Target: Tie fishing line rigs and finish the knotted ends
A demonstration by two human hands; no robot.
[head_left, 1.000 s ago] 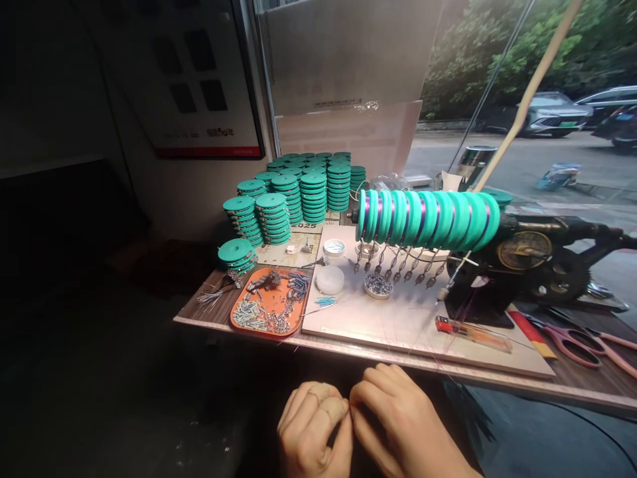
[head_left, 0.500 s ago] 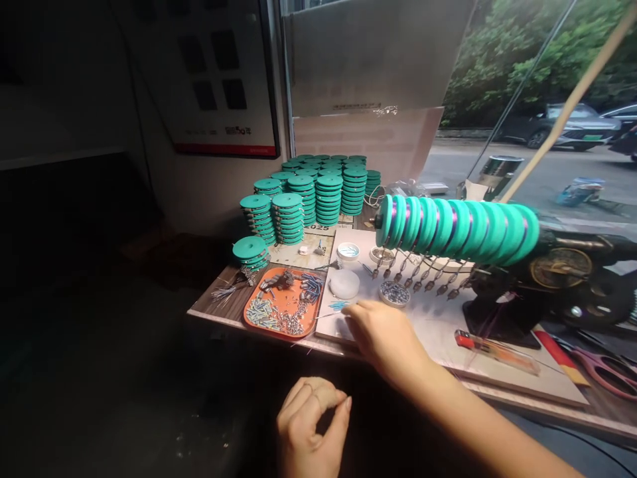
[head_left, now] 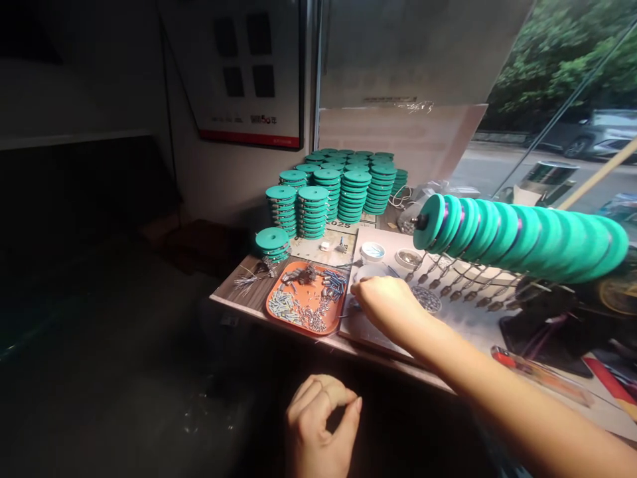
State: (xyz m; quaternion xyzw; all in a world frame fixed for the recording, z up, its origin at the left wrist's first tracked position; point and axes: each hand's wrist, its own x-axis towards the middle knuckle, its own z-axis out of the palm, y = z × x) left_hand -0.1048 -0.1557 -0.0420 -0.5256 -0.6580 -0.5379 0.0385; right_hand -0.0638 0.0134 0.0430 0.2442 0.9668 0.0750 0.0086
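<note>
My left hand (head_left: 321,418) is below the table's front edge, thumb and index finger pinched together. Anything between those fingertips is too small to make out. My right hand (head_left: 385,295) reaches over the pale board (head_left: 373,335), its fingers curled down beside a whitish round piece (head_left: 367,271). The hand hides its own fingertips and whatever they may hold. Left of it lies an orange tray (head_left: 293,326) with small metal bits, pale tubes and dark blue pieces. A round dish of grey beads (head_left: 428,300) is partly covered by my right wrist.
Green foam spools (head_left: 497,232) line a rod on a black machine at the right, with swivels hanging below. Stacked green spools (head_left: 313,216) stand at the back. A white dish with blue pieces (head_left: 373,251) and a red-tipped cutter (head_left: 540,378) lie on the board.
The view has swung left, so the table contents appear further right. My right hand has moved up the board toward the whitish round piece. My left hand keeps its pinch.
</note>
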